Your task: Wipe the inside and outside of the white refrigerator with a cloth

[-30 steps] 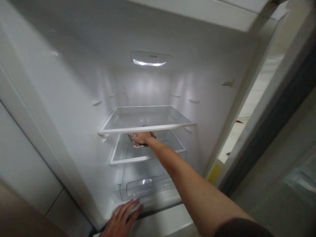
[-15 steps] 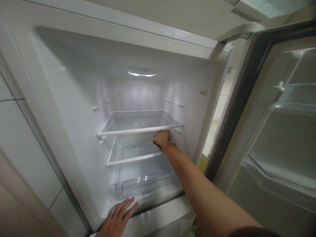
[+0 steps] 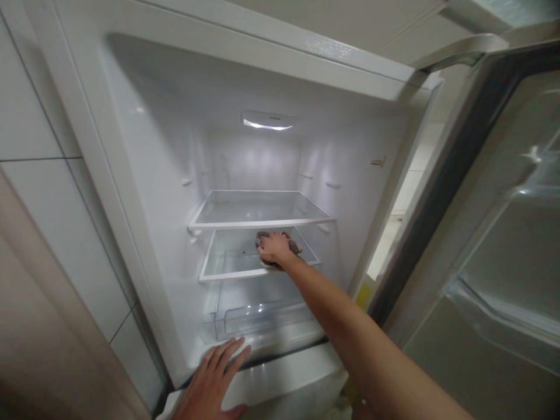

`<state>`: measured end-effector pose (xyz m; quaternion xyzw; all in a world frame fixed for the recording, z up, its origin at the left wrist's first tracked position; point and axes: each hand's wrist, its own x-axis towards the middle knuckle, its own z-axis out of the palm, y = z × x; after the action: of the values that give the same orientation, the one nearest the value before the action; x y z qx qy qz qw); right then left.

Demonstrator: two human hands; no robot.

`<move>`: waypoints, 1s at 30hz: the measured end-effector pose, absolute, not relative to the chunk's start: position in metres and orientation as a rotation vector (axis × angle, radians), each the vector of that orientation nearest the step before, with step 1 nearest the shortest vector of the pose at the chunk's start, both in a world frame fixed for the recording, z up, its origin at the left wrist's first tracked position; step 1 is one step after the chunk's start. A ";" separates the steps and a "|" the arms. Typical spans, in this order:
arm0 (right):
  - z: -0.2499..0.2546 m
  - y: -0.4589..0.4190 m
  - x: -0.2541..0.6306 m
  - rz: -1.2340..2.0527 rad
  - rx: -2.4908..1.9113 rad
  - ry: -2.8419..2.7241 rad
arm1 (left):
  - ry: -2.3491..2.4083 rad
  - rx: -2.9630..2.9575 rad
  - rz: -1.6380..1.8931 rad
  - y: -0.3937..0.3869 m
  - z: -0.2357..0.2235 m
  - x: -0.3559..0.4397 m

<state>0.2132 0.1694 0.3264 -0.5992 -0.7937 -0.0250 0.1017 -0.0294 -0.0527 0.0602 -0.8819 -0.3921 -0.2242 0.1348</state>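
Inside the refrigerator, my right hand [image 3: 274, 248] reaches in under the upper glass shelf [image 3: 258, 209]. Its fingers press and grip a brownish patterned cloth [image 3: 292, 245], which lies against the lower glass shelf [image 3: 234, 262]. Part of the cloth is covered by the hand. My left hand [image 3: 214, 373] rests with spread fingers at the refrigerator's bottom front edge, holding nothing. Just beyond its fingertips is a clear drawer [image 3: 258, 319] below the shelves.
The refrigerator door [image 3: 503, 245] stands open on the right, with clear door bins [image 3: 503, 309]. A lit lamp [image 3: 268, 123] is at the top of the interior. White wall tiles [image 3: 65, 233] run close along the left side.
My right hand has moved left with the cloth along the lower shelf, showing more of the cloth. The view has shifted slightly, while my left hand stays at the bottom edge.
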 end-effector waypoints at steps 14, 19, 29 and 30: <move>0.312 0.121 0.102 0.380 -1.076 -2.461 | -1.259 -2.678 -0.585 -0.057 0.070 -0.026; 0.293 0.068 0.087 0.609 -0.882 -1.980 | -1.253 -2.658 -0.597 -0.056 0.058 -0.030; 0.333 0.023 0.040 -0.154 -0.426 -2.153 | -1.278 -2.604 -0.636 -0.051 0.013 -0.036; 0.368 0.031 0.039 -0.251 -0.350 -2.143 | -1.278 -2.605 -0.618 -0.051 0.018 -0.034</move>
<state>0.0393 0.0307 0.3681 -0.1422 -0.8705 -0.1021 0.4599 -0.0344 -0.0505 0.0181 -0.8747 -0.4291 -0.2076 0.0875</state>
